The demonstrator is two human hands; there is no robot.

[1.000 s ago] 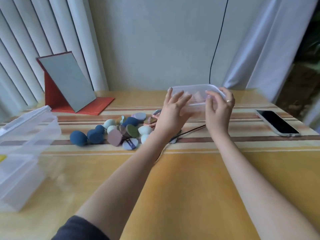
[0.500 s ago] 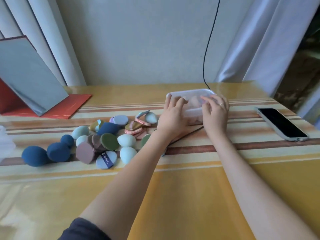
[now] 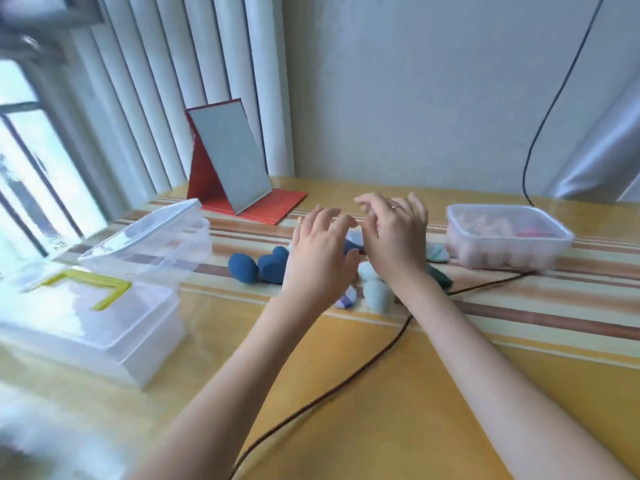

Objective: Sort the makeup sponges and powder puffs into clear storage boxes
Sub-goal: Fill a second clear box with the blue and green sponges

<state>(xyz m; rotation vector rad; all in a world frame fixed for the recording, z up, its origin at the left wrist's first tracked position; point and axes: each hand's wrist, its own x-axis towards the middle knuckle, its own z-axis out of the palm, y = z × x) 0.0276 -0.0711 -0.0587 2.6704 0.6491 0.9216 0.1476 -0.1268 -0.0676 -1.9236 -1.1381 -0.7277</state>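
Observation:
A clear lidded box (image 3: pixel 505 237) holding pink sponges and puffs stands on the table at the right, apart from both hands. My left hand (image 3: pixel 320 258) and my right hand (image 3: pixel 394 240) hover side by side over the pile of loose sponges and puffs, fingers spread and holding nothing. Dark blue sponges (image 3: pixel 258 266) lie left of my left hand. Pale green sponges (image 3: pixel 377 292) show below my right wrist, and a dark green puff (image 3: pixel 440 275) lies to its right. The hands hide most of the pile.
Stacked clear storage boxes (image 3: pixel 114 296) with lids sit at the left, one lid with a yellow seal. A red folding mirror (image 3: pixel 232 161) stands at the back. A black cable (image 3: pixel 346 379) runs across the yellow striped tablecloth.
Both hands have let go of the clear box with pink items and moved left over the pile. The head camera has swung left, bringing the stacked boxes into view.

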